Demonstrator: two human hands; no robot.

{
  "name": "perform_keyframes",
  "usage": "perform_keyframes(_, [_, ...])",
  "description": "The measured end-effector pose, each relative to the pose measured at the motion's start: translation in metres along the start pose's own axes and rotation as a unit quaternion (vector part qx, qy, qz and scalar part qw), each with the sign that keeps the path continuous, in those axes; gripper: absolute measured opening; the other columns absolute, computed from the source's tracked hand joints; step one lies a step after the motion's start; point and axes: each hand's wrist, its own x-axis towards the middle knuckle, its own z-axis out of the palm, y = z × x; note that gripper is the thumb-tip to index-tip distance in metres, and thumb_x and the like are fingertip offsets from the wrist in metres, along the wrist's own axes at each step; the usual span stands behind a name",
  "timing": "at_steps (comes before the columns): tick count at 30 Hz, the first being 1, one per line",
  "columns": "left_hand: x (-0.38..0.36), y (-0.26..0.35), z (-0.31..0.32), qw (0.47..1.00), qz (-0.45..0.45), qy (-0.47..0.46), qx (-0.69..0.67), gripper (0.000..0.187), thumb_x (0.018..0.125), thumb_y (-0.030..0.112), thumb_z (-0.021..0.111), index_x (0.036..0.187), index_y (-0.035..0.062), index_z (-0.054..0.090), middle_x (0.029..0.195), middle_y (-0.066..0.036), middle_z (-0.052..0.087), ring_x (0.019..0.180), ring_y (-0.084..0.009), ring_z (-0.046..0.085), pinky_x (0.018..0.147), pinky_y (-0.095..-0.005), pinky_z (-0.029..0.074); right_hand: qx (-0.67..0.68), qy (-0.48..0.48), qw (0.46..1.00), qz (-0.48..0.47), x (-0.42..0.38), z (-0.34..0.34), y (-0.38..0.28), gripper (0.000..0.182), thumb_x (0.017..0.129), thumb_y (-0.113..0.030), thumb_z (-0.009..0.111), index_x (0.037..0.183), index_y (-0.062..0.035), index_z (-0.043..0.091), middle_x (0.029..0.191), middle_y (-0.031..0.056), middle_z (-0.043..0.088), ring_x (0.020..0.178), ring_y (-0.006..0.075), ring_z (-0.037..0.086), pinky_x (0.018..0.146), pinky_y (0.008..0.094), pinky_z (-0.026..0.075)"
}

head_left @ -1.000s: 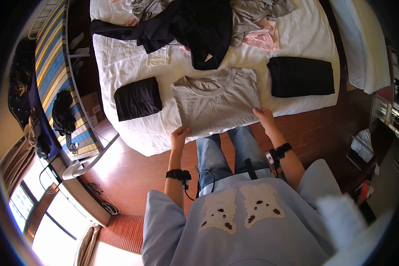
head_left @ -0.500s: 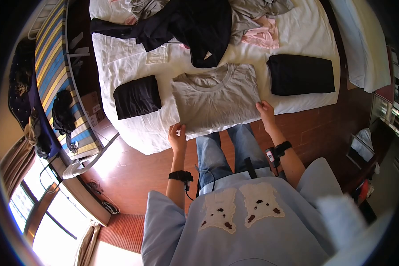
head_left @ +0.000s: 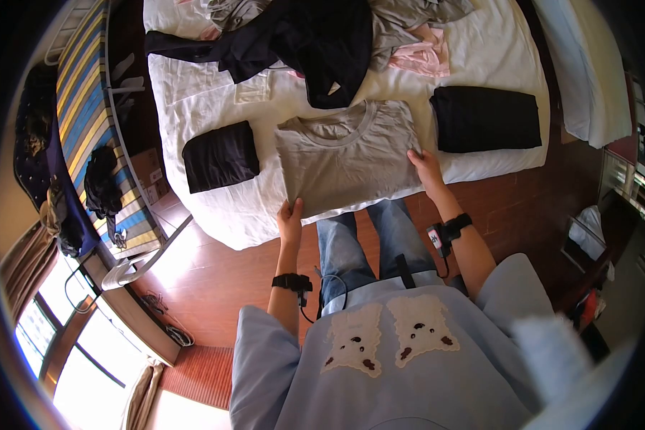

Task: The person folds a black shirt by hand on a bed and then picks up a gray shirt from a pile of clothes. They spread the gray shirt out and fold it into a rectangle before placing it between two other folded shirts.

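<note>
A grey T-shirt (head_left: 347, 161), its sides tucked under into a rough rectangle, lies at the near edge of the bed with its neckline facing away from me. My left hand (head_left: 289, 218) pinches the shirt's near left corner. On the right side edge, my right hand (head_left: 426, 172) grips the cloth with the thumb on top; its other fingers are partly hidden. To the left of the shirt is a folded black garment (head_left: 221, 157), and to the right a larger folded black garment (head_left: 486, 120).
The white-sheeted bed (head_left: 186, 93) fills the upper middle. Across its far side spread a crumpled black garment (head_left: 315, 43), grey cloth and a pink garment (head_left: 424, 54). A striped bed (head_left: 86, 93) with a metal frame stands at left. Wooden floor (head_left: 215, 287) lies below.
My right hand has moved slightly up and left along the shirt's side. My left hand has shifted a little right, now closed on the near corner.
</note>
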Motion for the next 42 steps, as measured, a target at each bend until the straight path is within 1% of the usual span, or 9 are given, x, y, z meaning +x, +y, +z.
perform_keyframes(5, [0.005, -0.02, -0.006, 0.992, -0.018, -0.026, 0.125, 0.025, 0.077, 0.022, 0.057, 0.074, -0.002, 0.054, 0.061, 0.003, 0.045, 0.057, -0.0057, 0.037, 0.052, -0.0228, 0.032, -0.052, -0.012, 0.999, 0.009, -0.013, 0.0, 0.017, 0.038, 0.074, -0.035, 0.058, 0.073, 0.0035, 0.054, 0.062, 0.0109, 0.054, 0.058, 0.0162, 0.048, 0.055, 0.0314, 0.036])
perform_keyframes(11, [0.024, -0.011, -0.002, 0.998, -0.04, -0.034, 0.036, 0.025, 0.078, 0.023, 0.057, 0.087, -0.0004, 0.054, 0.075, 0.001, 0.052, 0.068, -0.0072, 0.044, 0.063, -0.0225, 0.035, -0.025, -0.011, 1.0, -0.014, -0.008, 0.004, -0.01, 0.048, 0.071, -0.038, 0.06, 0.083, 0.0087, 0.054, 0.072, 0.0173, 0.057, 0.066, 0.0214, 0.052, 0.061, 0.0304, 0.039])
perform_keyframes(21, [0.084, 0.031, 0.011, 0.998, -0.012, -0.026, -0.051, 0.025, 0.074, 0.024, 0.06, 0.064, 0.0056, 0.046, 0.062, 0.005, 0.037, 0.06, -0.0062, 0.029, 0.053, -0.0214, 0.025, 0.244, -0.086, 0.966, 0.029, 0.047, 0.014, -0.046, 0.04, 0.071, -0.028, 0.063, 0.095, 0.0019, 0.055, 0.086, 0.0055, 0.057, 0.077, 0.0132, 0.052, 0.07, 0.0254, 0.039])
perform_keyframes(24, [0.099, 0.042, 0.016, 0.99, -0.005, -0.041, -0.132, 0.026, 0.074, 0.024, 0.059, 0.085, 0.001, 0.055, 0.078, -0.001, 0.052, 0.071, -0.0096, 0.044, 0.066, -0.0221, 0.034, 0.266, -0.118, 0.955, 0.052, 0.061, 0.016, -0.047, 0.038, 0.072, -0.028, 0.063, 0.096, 0.0005, 0.054, 0.088, 0.0041, 0.056, 0.079, 0.0123, 0.052, 0.07, 0.0249, 0.039])
perform_keyframes(26, [0.108, 0.047, 0.016, 0.983, -0.015, -0.072, -0.17, 0.041, 0.075, 0.026, 0.057, 0.105, -0.0019, 0.052, 0.098, -0.006, 0.055, 0.088, -0.0132, 0.049, 0.08, -0.0232, 0.035, 0.272, -0.122, 0.952, 0.071, 0.066, 0.016, -0.045, 0.038, 0.073, -0.029, 0.062, 0.097, -0.0002, 0.054, 0.09, 0.0039, 0.056, 0.08, 0.0122, 0.052, 0.07, 0.0247, 0.039])
perform_keyframes(29, [0.112, 0.062, 0.015, 0.987, -0.044, -0.064, -0.139, 0.04, 0.077, 0.028, 0.056, 0.104, -0.0017, 0.052, 0.096, -0.005, 0.055, 0.087, -0.0121, 0.048, 0.079, -0.0229, 0.035, 0.29, -0.119, 0.945, 0.096, 0.072, 0.016, -0.04, 0.04, 0.074, -0.031, 0.061, 0.098, -0.0004, 0.054, 0.092, 0.0041, 0.056, 0.081, 0.0123, 0.052, 0.072, 0.0246, 0.039])
perform_keyframes(35, [0.123, 0.067, 0.02, 0.981, 0.033, -0.032, -0.188, 0.038, 0.08, 0.027, 0.054, 0.104, -0.0022, 0.052, 0.097, -0.005, 0.054, 0.089, -0.0112, 0.047, 0.08, -0.0213, 0.034, 0.319, -0.12, 0.938, 0.062, 0.071, 0.01, -0.042, 0.042, 0.075, -0.033, 0.06, 0.1, 0.0002, 0.053, 0.094, 0.0048, 0.056, 0.083, 0.0124, 0.052, 0.074, 0.0248, 0.038])
perform_keyframes(38, [0.133, 0.054, 0.011, 0.972, 0.044, -0.102, -0.206, 0.04, 0.078, 0.026, 0.057, 0.105, -0.003, 0.05, 0.096, -0.005, 0.055, 0.088, -0.0116, 0.049, 0.079, -0.0213, 0.035, 0.284, -0.121, 0.949, 0.068, 0.065, 0.008, -0.042, 0.046, 0.073, -0.031, 0.062, 0.101, 0.0024, 0.051, 0.096, 0.0063, 0.055, 0.085, 0.0137, 0.051, 0.076, 0.0254, 0.038])
perform_keyframes(42, [0.118, 0.046, 0.006, 0.979, -0.067, -0.158, -0.108, 0.04, 0.077, 0.024, 0.057, 0.105, -0.0026, 0.049, 0.094, -0.005, 0.055, 0.085, -0.0128, 0.052, 0.075, -0.0245, 0.04, 0.175, -0.131, 0.968, 0.12, 0.047, 0.009, -0.056, 0.054, 0.069, -0.03, 0.067, 0.105, 0.0062, 0.047, 0.101, 0.0095, 0.052, 0.091, 0.0162, 0.049, 0.078, 0.0269, 0.038])
